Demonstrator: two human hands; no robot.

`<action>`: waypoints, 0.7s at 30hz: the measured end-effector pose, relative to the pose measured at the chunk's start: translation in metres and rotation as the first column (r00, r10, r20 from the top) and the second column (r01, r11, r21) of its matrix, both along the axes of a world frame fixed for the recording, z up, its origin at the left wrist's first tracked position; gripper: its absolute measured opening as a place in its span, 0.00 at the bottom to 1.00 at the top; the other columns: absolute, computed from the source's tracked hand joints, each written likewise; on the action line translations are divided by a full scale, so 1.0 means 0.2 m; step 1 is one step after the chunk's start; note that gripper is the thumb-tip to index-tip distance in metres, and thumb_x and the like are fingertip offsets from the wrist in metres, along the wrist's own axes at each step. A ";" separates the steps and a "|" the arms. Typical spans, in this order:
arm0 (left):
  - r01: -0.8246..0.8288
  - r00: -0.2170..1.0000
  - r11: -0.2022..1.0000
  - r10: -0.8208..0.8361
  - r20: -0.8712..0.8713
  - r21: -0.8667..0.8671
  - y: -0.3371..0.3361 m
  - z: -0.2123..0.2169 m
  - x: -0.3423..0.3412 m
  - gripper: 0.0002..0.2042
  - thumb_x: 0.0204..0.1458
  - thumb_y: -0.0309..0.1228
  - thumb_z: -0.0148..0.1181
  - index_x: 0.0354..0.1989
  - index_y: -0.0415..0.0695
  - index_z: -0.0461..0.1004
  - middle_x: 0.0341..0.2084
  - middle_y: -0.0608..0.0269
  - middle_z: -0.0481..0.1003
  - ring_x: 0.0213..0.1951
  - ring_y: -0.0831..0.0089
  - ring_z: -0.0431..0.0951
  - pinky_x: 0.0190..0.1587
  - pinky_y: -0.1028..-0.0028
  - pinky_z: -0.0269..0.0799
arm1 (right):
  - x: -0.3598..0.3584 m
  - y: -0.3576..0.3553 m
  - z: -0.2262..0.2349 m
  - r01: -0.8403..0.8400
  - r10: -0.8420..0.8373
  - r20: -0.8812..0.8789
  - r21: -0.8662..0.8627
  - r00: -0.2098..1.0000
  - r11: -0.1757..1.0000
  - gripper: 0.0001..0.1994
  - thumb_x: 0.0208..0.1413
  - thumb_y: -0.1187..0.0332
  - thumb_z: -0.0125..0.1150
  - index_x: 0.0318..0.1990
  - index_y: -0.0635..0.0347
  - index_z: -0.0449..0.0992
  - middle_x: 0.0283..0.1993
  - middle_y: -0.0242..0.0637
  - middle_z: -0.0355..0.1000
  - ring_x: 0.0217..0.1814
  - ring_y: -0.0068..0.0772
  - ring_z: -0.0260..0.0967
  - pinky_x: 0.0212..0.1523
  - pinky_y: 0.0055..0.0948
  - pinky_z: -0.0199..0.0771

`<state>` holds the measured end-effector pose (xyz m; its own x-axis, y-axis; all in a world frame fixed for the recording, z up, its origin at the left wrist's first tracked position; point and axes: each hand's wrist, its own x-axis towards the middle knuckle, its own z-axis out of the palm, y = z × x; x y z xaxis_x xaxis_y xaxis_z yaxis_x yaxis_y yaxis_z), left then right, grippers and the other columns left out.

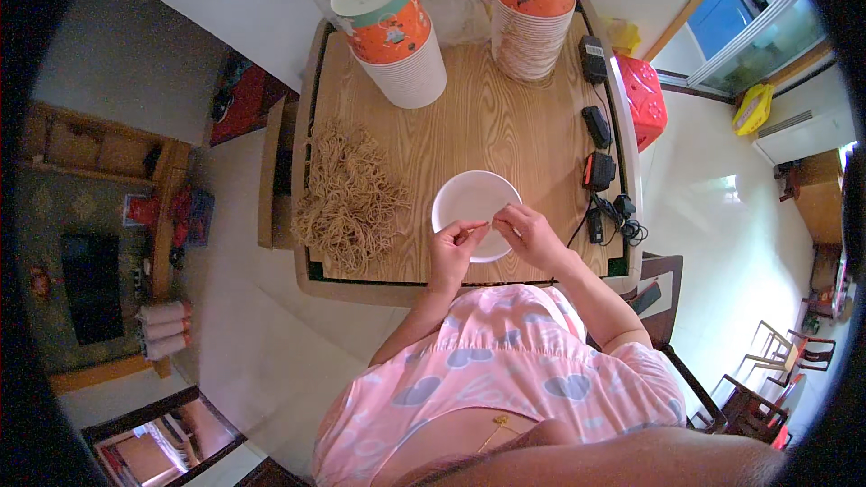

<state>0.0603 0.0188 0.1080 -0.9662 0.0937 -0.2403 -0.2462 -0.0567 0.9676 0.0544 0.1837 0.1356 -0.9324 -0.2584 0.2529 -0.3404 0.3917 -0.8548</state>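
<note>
Near the table's front edge, a white round tub [469,194] sits between my hands and me and the wood-grain top; I cannot tell which way up it is. My left hand [456,245] is closed in a pinch over its front left side. My right hand [530,233] pinches over its right side, fingertips almost meeting the left ones. Whatever is between the fingertips is too small to name. A tangled heap of tan twine [347,203] lies to the left.
Two tall stacks of printed paper tubs, the left stack [401,72] and the right stack [532,36], stand at the back of the table [478,131]. Black adapters [595,126] and a coiled cable [622,216] line the right edge. A red plastic stool [642,104] stands beyond it.
</note>
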 end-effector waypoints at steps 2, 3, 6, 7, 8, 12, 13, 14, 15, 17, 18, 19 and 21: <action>-0.009 1.000 1.000 0.008 -0.013 -0.013 0.00 -0.01 0.01 0.06 0.45 0.25 0.60 0.31 0.38 0.75 0.26 0.66 0.76 0.29 0.81 0.73 0.35 0.81 0.68 | 0.00 -0.01 -0.01 -0.003 0.003 0.010 0.012 1.000 1.000 0.04 0.49 0.73 0.53 0.28 0.64 0.67 0.26 0.44 0.65 0.30 0.49 0.66 0.29 0.38 0.67; -0.007 0.999 0.999 0.006 -0.033 -0.033 0.01 0.01 0.01 0.06 0.44 0.25 0.60 0.31 0.38 0.75 0.26 0.66 0.76 0.29 0.82 0.73 0.34 0.82 0.68 | 0.00 -0.01 -0.02 0.001 -0.001 0.017 0.032 1.000 0.999 0.05 0.50 0.72 0.52 0.28 0.63 0.67 0.26 0.44 0.65 0.30 0.49 0.65 0.29 0.39 0.67; -0.008 0.997 0.998 0.003 -0.071 -0.070 0.01 0.04 0.01 0.06 0.44 0.25 0.60 0.31 0.38 0.75 0.25 0.66 0.76 0.28 0.83 0.73 0.33 0.82 0.68 | 0.00 -0.02 -0.04 -0.001 -0.002 0.049 0.071 0.999 0.997 0.07 0.50 0.69 0.51 0.27 0.63 0.66 0.27 0.46 0.65 0.30 0.50 0.65 0.29 0.40 0.66; -0.009 0.996 0.996 0.001 -0.090 -0.088 0.01 0.04 0.01 0.06 0.45 0.25 0.60 0.31 0.38 0.75 0.25 0.66 0.76 0.28 0.83 0.73 0.33 0.82 0.68 | 0.00 -0.03 -0.05 -0.006 -0.001 0.074 0.088 0.997 0.996 0.08 0.50 0.67 0.52 0.26 0.62 0.67 0.27 0.46 0.65 0.30 0.51 0.65 0.29 0.40 0.66; -0.011 0.996 0.996 0.003 -0.091 -0.088 0.01 0.04 0.01 0.06 0.45 0.25 0.60 0.31 0.38 0.75 0.25 0.66 0.76 0.28 0.83 0.73 0.33 0.82 0.68 | -0.02 -0.03 -0.06 -0.008 0.001 0.074 0.088 0.997 0.996 0.08 0.50 0.67 0.52 0.26 0.62 0.67 0.27 0.46 0.65 0.30 0.51 0.65 0.29 0.40 0.66; -0.027 0.999 0.996 0.024 -0.043 -0.086 -0.05 -0.08 0.00 0.04 0.46 0.24 0.58 0.28 0.38 0.75 0.21 0.71 0.73 0.25 0.89 0.69 0.27 0.87 0.64 | -0.24 -0.03 -0.19 0.045 -0.017 -0.088 0.327 0.996 0.944 0.08 0.49 0.67 0.54 0.33 0.62 0.71 0.29 0.44 0.67 0.35 0.48 0.64 0.35 0.39 0.66; -0.013 1.000 0.994 0.014 0.004 -0.111 -0.07 -0.10 -0.01 0.04 0.46 0.25 0.58 0.29 0.38 0.75 0.21 0.71 0.73 0.24 0.88 0.69 0.27 0.87 0.64 | -0.33 -0.03 -0.13 0.080 0.032 -0.309 0.344 0.950 0.936 0.11 0.47 0.67 0.54 0.38 0.58 0.72 0.32 0.43 0.67 0.37 0.48 0.63 0.37 0.40 0.66; -0.011 1.000 0.994 0.011 0.001 -0.112 -0.07 -0.11 0.00 0.04 0.46 0.25 0.58 0.29 0.38 0.75 0.21 0.71 0.73 0.24 0.88 0.69 0.27 0.87 0.64 | -0.38 -0.02 -0.14 0.083 0.030 -0.312 0.343 0.950 0.936 0.11 0.47 0.67 0.54 0.38 0.58 0.72 0.32 0.43 0.67 0.37 0.48 0.63 0.37 0.40 0.66; -0.057 0.998 0.997 0.057 0.005 -0.050 -0.07 -0.11 -0.01 0.04 0.46 0.26 0.59 0.29 0.39 0.74 0.22 0.72 0.72 0.24 0.86 0.68 0.29 0.86 0.64 | -0.41 -0.02 -0.17 0.074 -0.014 -0.155 0.392 0.988 0.917 0.11 0.46 0.68 0.54 0.40 0.57 0.71 0.34 0.44 0.67 0.38 0.48 0.64 0.38 0.40 0.66; -0.152 0.988 0.987 0.150 -0.040 -0.044 -0.10 -0.09 -0.03 0.05 0.45 0.27 0.59 0.30 0.40 0.74 0.23 0.72 0.72 0.25 0.86 0.68 0.30 0.86 0.64 | -0.43 0.00 -0.29 0.005 -0.060 0.116 0.427 0.992 0.904 0.15 0.44 0.72 0.50 0.43 0.54 0.70 0.35 0.46 0.67 0.39 0.48 0.66 0.38 0.41 0.68; -0.219 0.974 0.971 0.210 -0.089 -0.098 -0.16 -0.07 -0.05 0.05 0.46 0.26 0.59 0.30 0.39 0.74 0.23 0.72 0.72 0.25 0.88 0.68 0.29 0.87 0.64 | -0.41 -0.01 -0.31 0.000 -0.054 0.115 0.426 0.992 0.905 0.15 0.44 0.72 0.50 0.43 0.54 0.70 0.35 0.46 0.67 0.39 0.48 0.66 0.38 0.41 0.68; -0.306 0.943 0.943 0.280 -0.179 -0.134 -0.22 0.02 -0.06 0.04 0.46 0.26 0.58 0.30 0.39 0.74 0.24 0.72 0.72 0.26 0.87 0.68 0.30 0.86 0.64 | -0.36 -0.01 -0.30 0.014 -0.085 0.142 0.446 0.986 0.895 0.16 0.43 0.73 0.49 0.44 0.52 0.70 0.37 0.45 0.68 0.39 0.48 0.67 0.38 0.41 0.69; -0.440 0.871 0.896 0.412 -0.267 -0.052 -0.32 0.26 -0.06 0.03 0.47 0.24 0.57 0.30 0.41 0.73 0.25 0.72 0.72 0.27 0.85 0.68 0.31 0.84 0.65 | -0.25 0.02 -0.29 0.033 -0.127 0.170 0.470 0.977 0.882 0.17 0.43 0.73 0.48 0.44 0.51 0.69 0.39 0.45 0.68 0.40 0.48 0.68 0.38 0.41 0.70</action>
<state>0.0482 -0.0456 0.1608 -0.9351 -0.3537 0.0220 0.0214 0.0058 0.9998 0.0044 0.1886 0.0786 -0.9726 -0.2242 -0.0610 -0.1406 0.7768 -0.6139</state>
